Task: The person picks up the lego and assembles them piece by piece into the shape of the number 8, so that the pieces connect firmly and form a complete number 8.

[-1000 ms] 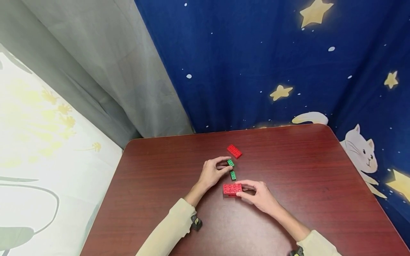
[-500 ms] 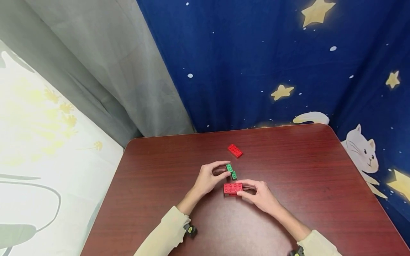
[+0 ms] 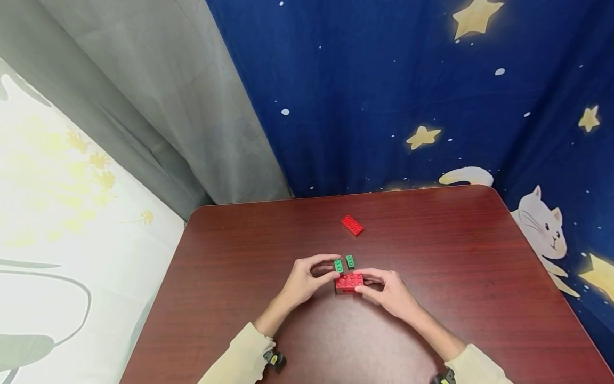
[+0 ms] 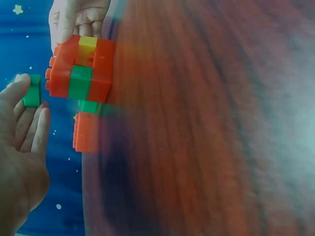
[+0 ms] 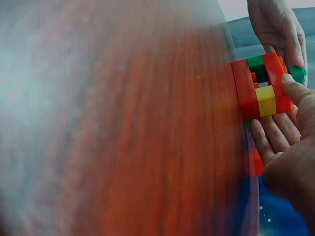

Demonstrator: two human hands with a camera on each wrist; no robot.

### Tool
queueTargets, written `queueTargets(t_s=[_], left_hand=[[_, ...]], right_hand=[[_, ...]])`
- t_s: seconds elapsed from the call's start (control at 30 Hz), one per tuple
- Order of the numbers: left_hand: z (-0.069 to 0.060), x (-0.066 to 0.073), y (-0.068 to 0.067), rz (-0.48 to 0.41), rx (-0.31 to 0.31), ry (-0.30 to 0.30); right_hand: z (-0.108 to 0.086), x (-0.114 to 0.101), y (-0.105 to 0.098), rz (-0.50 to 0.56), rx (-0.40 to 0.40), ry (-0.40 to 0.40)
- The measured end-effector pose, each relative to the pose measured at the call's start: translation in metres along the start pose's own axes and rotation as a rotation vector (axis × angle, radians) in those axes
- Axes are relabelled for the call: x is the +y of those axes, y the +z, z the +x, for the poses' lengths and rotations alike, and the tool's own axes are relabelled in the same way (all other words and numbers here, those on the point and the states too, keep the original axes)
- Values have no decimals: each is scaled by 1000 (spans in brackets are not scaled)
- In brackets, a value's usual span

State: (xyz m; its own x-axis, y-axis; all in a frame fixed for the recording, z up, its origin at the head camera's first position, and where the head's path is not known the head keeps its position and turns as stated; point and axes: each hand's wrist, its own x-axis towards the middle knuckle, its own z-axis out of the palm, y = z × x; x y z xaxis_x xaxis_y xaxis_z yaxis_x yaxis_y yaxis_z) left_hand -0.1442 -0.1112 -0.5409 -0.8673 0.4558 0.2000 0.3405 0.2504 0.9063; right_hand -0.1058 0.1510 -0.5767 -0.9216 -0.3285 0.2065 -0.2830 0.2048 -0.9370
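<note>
Table [image 3: 431,240] bears a loose green brick [image 3: 350,262] between red brick [image 3: 352,225] and assembly [image 3: 348,282].

Bricks [image 3: 349,281] are red, green and yellow; one curtain [image 3: 355,106] is blue with stars.

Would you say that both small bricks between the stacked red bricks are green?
No, one is a green brick, the other a yellow brick.
</note>
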Motion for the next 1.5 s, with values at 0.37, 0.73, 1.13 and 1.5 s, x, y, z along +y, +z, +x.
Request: queueTargets(t_s=[0.37, 0.73, 1.13, 1.5], left_hand=[[-11, -3, -3, -5, -70, 23], [-14, -4, -3, -25, -105, 16], [-18, -7, 1, -85, -100, -16], [-20, -8, 4, -91, -76, 63]], right_hand=[[0, -2, 0, 4, 2, 10], [0, -3, -1, 8, -2, 2], [0, 0, 1, 19, -2, -1], [-1, 1, 2, 15, 3, -9]])
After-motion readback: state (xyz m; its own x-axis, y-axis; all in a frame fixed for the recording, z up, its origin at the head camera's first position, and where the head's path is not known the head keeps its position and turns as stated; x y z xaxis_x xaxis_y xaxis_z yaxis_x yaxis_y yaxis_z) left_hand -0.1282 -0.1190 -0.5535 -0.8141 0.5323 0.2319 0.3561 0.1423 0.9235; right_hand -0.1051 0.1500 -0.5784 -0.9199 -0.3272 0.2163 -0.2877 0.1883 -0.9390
